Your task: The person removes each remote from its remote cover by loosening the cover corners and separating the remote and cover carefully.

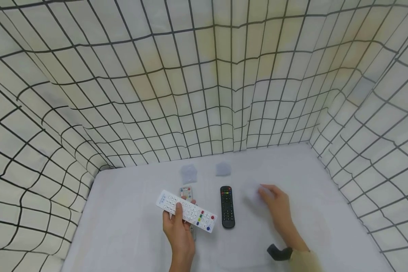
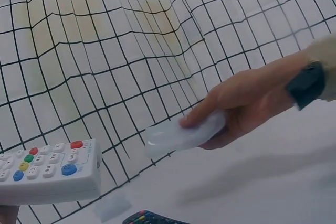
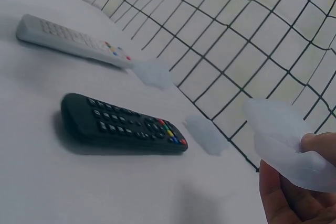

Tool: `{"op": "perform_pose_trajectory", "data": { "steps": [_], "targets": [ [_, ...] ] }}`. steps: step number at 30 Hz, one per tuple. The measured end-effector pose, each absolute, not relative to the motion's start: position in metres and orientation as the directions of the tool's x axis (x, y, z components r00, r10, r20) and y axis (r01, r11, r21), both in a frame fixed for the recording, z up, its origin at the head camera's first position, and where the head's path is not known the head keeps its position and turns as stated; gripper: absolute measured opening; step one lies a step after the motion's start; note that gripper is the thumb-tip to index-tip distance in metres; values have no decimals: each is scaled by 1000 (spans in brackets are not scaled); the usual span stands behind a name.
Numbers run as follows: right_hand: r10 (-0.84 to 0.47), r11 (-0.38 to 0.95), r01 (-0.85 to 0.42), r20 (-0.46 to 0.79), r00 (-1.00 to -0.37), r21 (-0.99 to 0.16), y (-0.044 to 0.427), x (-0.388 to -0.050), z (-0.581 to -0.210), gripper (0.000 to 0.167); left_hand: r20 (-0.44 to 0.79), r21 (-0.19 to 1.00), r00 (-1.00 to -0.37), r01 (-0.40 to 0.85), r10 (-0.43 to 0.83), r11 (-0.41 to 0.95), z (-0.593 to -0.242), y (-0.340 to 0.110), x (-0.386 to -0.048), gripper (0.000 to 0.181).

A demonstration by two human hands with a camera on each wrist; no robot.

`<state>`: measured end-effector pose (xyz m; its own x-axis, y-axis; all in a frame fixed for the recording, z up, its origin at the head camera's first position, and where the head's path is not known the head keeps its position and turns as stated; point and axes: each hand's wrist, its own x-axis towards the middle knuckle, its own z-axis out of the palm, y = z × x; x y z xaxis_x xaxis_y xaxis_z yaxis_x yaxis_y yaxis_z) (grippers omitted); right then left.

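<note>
In the head view my left hand (image 1: 180, 232) holds a white remote control (image 1: 186, 211) tilted above the table, thumb on its buttons. Under it, partly hidden, a second light-coloured remote (image 1: 186, 192) lies on the table. My right hand (image 1: 279, 207) is raised at the right. Between its thumb and fingers it pinches a folded, translucent plastic sleeve (image 2: 178, 136), clear in the left wrist view and also in the right wrist view. A black remote control (image 1: 227, 207) lies on the table between the two hands, touched by neither.
Two small translucent plastic pieces (image 1: 189, 173) (image 1: 223, 169) lie toward the back of the white table (image 1: 129, 215). White cloth walls with a black grid (image 1: 197, 94) enclose the table at the back and both sides. A dark band (image 1: 278, 252) sits at my right wrist.
</note>
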<state>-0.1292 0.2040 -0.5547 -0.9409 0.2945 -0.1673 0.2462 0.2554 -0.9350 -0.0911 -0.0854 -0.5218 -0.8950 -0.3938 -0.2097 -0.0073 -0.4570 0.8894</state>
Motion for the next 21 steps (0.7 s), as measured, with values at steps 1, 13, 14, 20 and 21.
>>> {"op": "perform_pose_trajectory", "data": {
  "steps": [1, 13, 14, 20, 21],
  "targets": [
    [290, 261, 235, -156, -944, -936, 206, -139, -556, 38, -216, 893, -893, -17, -395, -450, -523, -85, -90, 57],
    [182, 368, 134, -70, -981, -920, 226, -226, -568, 39, -295, 884, -881, -104, -370, -457, -532, -82, -83, 58],
    [176, 372, 135, -74, -982, -918, 228, -231, -570, 39, -302, 881, -880, -112, -366, -459, -533, -81, -82, 58],
    [153, 398, 153, -99, -983, -905, 237, -250, -579, 38, -322, 874, -879, -133, -352, -467, -536, -78, -82, 59],
    [152, 411, 158, -104, -983, -898, 238, -252, -580, 39, -321, 874, -880, -134, -349, -467, -537, -77, -83, 59]
  ]
}}
